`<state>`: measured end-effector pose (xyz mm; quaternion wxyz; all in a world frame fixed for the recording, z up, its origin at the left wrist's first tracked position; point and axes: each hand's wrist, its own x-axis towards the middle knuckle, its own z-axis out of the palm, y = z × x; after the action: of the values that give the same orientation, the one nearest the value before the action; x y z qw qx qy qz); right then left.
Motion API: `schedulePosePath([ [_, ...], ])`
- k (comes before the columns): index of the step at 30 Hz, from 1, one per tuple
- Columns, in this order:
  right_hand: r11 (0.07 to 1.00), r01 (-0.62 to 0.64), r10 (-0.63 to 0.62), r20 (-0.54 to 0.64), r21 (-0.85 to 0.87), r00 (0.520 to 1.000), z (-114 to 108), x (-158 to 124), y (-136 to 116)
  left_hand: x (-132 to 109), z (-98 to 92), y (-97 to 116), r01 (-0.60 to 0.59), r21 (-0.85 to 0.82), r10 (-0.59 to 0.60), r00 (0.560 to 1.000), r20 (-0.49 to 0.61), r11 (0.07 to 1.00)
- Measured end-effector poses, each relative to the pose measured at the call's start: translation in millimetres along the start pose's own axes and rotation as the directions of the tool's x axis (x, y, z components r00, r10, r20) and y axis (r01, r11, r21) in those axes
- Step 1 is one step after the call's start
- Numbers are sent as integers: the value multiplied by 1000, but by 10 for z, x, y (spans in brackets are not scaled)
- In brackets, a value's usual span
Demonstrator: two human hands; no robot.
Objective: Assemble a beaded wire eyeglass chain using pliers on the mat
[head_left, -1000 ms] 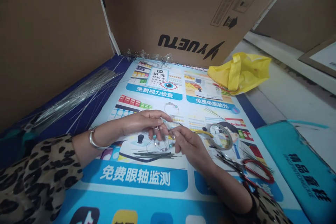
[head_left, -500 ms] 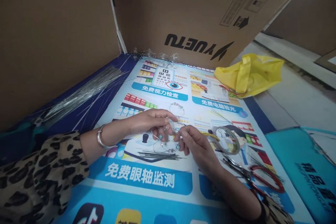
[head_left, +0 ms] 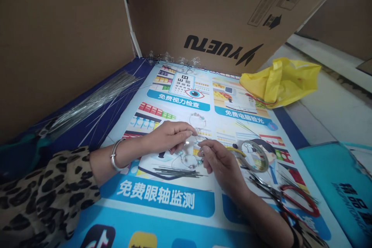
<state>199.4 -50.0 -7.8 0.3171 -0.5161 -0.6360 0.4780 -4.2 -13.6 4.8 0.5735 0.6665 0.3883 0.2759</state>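
Observation:
Between my two hands is a thin beaded wire loop [head_left: 192, 166], with pale and turquoise beads along it. My left hand [head_left: 174, 135] comes in from the left, thumb and forefinger pinched on the wire's upper part. On the other side my right hand [head_left: 217, 159] pinches the wire near its right end, fingers curled. The exact fingertip contact is too small to make out. Beneath the loop lies a bundle of short dark wires [head_left: 177, 172]. Just beyond my hands, a second beaded loop [head_left: 197, 119] rests on the printed sheet [head_left: 186, 217].
To the right lie a clear tape roll [head_left: 263, 159], red-handled scissors [head_left: 299, 197] and a yellow bag [head_left: 281, 81]. Long wires [head_left: 95, 100] and a teal-handled tool [head_left: 23, 155] are at left. Cardboard walls [head_left: 186, 7] stand behind, with wire-and-bead pieces [head_left: 174, 60] at their foot.
My left fingers have drawn together into a pinch on the wire, where they were more spread before. My right hand keeps its pinch. The whole view has shifted slightly.

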Motion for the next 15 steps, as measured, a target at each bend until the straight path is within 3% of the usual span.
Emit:
schedulePosePath([
  [9, 996, 45, -47, -17, -73, 999, -19, 9, 13, -3, 9, 21, -62, 122, 67, 997, -38, 991],
  [15, 989, 77, -81, -30, -122, 996, -24, 29, -44, 13, -5, 31, -39, 70, 43, 997, -60, 997],
])
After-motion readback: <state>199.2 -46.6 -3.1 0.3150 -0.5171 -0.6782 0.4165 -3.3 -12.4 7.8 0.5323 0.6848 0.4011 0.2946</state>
